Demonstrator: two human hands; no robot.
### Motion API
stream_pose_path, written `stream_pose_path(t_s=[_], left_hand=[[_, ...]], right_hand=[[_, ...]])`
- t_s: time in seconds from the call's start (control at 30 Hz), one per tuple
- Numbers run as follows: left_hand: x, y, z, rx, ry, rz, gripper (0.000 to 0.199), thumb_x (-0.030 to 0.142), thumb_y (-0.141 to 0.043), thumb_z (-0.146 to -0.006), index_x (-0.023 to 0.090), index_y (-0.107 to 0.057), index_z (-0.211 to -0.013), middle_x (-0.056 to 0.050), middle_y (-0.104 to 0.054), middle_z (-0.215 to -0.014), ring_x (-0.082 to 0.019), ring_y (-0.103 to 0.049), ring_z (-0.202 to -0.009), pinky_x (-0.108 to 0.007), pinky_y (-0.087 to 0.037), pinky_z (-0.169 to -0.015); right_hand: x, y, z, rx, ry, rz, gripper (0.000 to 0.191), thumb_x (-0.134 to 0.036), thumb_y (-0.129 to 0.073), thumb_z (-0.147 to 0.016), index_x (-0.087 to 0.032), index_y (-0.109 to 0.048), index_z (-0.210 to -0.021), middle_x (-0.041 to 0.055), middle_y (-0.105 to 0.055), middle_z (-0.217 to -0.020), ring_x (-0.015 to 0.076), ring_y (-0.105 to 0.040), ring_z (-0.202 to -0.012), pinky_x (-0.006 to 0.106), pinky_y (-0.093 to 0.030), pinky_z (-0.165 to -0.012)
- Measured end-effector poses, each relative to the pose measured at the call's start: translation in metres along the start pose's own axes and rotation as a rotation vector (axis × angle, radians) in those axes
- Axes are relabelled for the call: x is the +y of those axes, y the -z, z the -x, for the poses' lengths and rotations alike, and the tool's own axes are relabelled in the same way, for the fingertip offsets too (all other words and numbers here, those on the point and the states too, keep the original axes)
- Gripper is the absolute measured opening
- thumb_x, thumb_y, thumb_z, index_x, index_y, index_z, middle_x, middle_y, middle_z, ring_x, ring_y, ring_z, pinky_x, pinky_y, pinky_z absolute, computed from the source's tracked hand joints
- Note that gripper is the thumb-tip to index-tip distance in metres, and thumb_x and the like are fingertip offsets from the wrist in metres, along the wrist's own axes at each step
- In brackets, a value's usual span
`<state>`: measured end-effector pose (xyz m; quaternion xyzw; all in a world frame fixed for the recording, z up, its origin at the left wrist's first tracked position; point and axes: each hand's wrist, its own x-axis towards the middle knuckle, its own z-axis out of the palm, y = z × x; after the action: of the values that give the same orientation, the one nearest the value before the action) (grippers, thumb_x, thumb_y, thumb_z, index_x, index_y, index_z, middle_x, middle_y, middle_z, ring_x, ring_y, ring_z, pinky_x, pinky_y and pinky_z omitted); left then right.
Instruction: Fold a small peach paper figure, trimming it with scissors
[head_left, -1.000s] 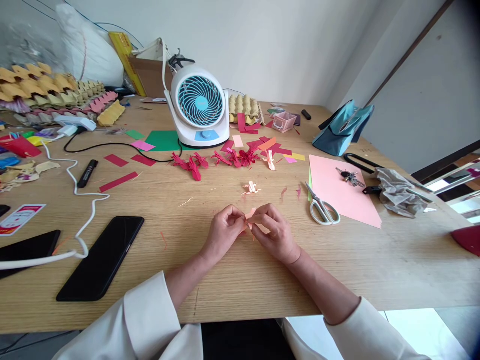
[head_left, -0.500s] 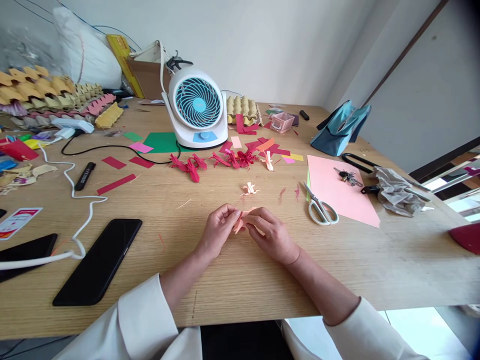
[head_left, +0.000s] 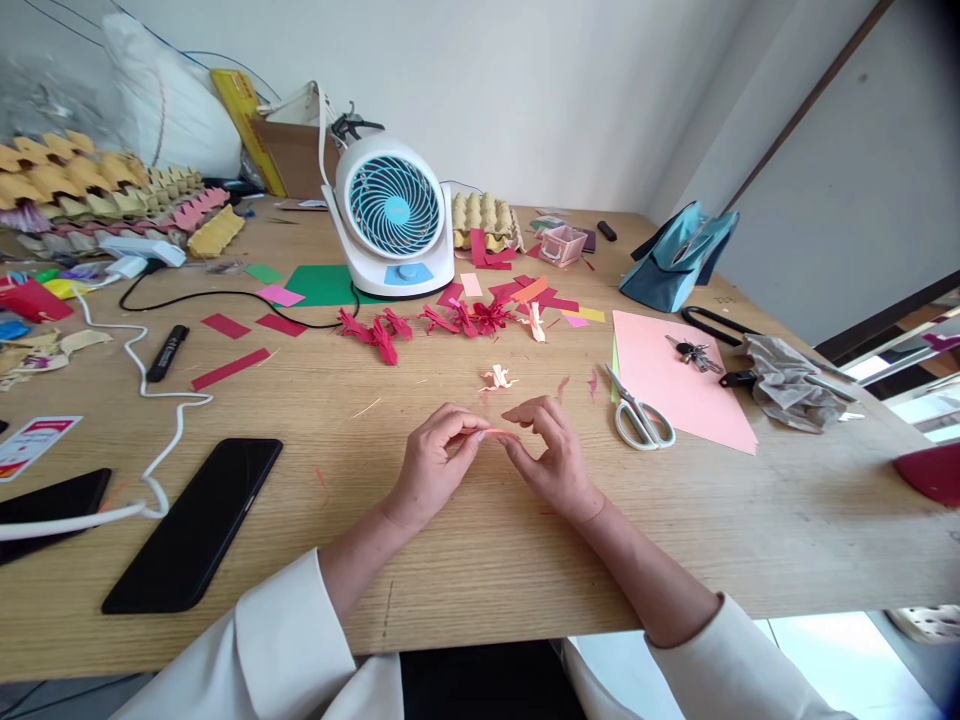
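Note:
A thin orange-pink piece of paper point(head_left: 496, 433) is seen nearly edge-on, slightly bowed, between my two hands. Its left end is pinched between the thumb and fingers of my left hand point(head_left: 439, 455). At its right end, the thumb of my right hand point(head_left: 555, 460) touches or nearly touches the paper, while the index finger is raised clear of it. Just beyond my fingers lies a small pale peach folded-paper piece point(head_left: 498, 377). Scissors with white handles point(head_left: 643, 420) rest to the right of my right hand.
Several crumpled red paper pieces point(head_left: 382, 335) and flat scraps lie before a white fan point(head_left: 397, 215). Pink sheets point(head_left: 682, 385) carry keys point(head_left: 697, 355) on the right. A black phone point(head_left: 195, 525) and a white cable point(head_left: 180, 430) are on the left.
The paper has turned from a tilted, folded look to a flatter, edge-on strip. My right fingers have lifted and spread away from it; my left hand keeps its pinch.

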<state>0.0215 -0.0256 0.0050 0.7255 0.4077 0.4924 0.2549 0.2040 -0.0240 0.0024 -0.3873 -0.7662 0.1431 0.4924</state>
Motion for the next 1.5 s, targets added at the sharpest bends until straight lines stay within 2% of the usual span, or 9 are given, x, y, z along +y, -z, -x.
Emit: stream_pose_path(t_s=[0.1, 0.27, 0.47, 0.67, 0.87, 1.17, 1.5], left_hand=[[0.0039, 0.0004, 0.0011, -0.002, -0.048, -0.016, 0.011, 0.014, -0.057, -0.091, 0.020, -0.067, -0.093, -0.004, -0.065, -0.090, -0.013, -0.062, -0.085, -0.024, -0.051, -0.075], [0.0032, 0.0002, 0.0018, 0.007, -0.072, -0.038, 0.006, 0.017, -0.061, -0.091, 0.019, -0.066, -0.092, -0.003, -0.065, -0.088, -0.012, -0.062, -0.083, -0.023, -0.051, -0.074], [0.0027, 0.0021, 0.0011, 0.009, -0.070, -0.024, 0.004, 0.020, -0.063, -0.090, 0.019, -0.066, -0.088, -0.003, -0.065, -0.086, -0.013, -0.063, -0.081, -0.022, -0.052, -0.070], [0.0000, 0.0023, 0.0019, -0.003, -0.063, -0.008, 0.004, 0.020, -0.063, -0.090, 0.019, -0.066, -0.088, -0.002, -0.065, -0.086, -0.013, -0.063, -0.080, -0.022, -0.051, -0.067], [-0.0010, 0.0021, 0.0010, -0.027, -0.116, -0.074, 0.005, 0.017, -0.061, -0.090, 0.019, -0.063, -0.087, -0.002, -0.064, -0.083, -0.012, -0.060, -0.077, -0.024, -0.049, -0.069], [-0.0002, 0.0045, 0.0026, -0.098, -0.281, -0.340, 0.011, 0.012, -0.053, -0.092, 0.020, -0.060, -0.089, -0.003, -0.064, -0.084, -0.015, -0.060, -0.081, -0.028, -0.048, -0.075], [0.0017, 0.0034, -0.0002, -0.154, -0.249, -0.294, 0.015, 0.010, -0.047, -0.092, 0.020, -0.055, -0.083, -0.003, -0.061, -0.082, -0.016, -0.058, -0.081, -0.028, -0.047, -0.075]], right_hand=[[0.0000, -0.0010, -0.0017, -0.043, -0.053, -0.087, 0.003, -0.018, -0.063, -0.089, -0.020, -0.064, -0.091, 0.0037, -0.061, -0.085, 0.0168, -0.057, -0.082, 0.032, -0.048, -0.074], [0.0010, -0.0031, -0.0014, -0.032, -0.117, -0.200, 0.004, -0.022, -0.064, -0.090, -0.020, -0.066, -0.086, 0.0024, -0.062, -0.080, 0.0151, -0.057, -0.076, 0.030, -0.047, -0.070], [0.0040, -0.0030, -0.0005, -0.017, -0.121, -0.271, 0.003, -0.020, -0.066, -0.089, -0.021, -0.067, -0.086, 0.0020, -0.061, -0.080, 0.0147, -0.058, -0.077, 0.030, -0.046, -0.071], [0.0010, -0.0003, -0.0020, -0.046, -0.109, -0.277, 0.004, -0.022, -0.065, -0.089, -0.021, -0.066, -0.085, 0.0022, -0.060, -0.080, 0.0152, -0.056, -0.076, 0.030, -0.046, -0.071], [-0.0010, -0.0009, -0.0018, -0.073, -0.118, -0.241, 0.007, -0.021, -0.061, -0.091, -0.020, -0.063, -0.084, 0.0025, -0.059, -0.080, 0.0151, -0.055, -0.075, 0.030, -0.046, -0.070], [-0.0033, -0.0019, 0.0003, -0.099, -0.054, -0.196, 0.008, -0.015, -0.057, -0.089, -0.020, -0.060, -0.083, 0.0027, -0.057, -0.079, 0.0157, -0.055, -0.076, 0.030, -0.045, -0.070], [-0.0037, -0.0023, -0.0010, -0.118, -0.085, -0.220, 0.010, -0.019, -0.055, -0.090, -0.020, -0.060, -0.081, 0.0026, -0.057, -0.079, 0.0155, -0.055, -0.075, 0.030, -0.045, -0.070]])
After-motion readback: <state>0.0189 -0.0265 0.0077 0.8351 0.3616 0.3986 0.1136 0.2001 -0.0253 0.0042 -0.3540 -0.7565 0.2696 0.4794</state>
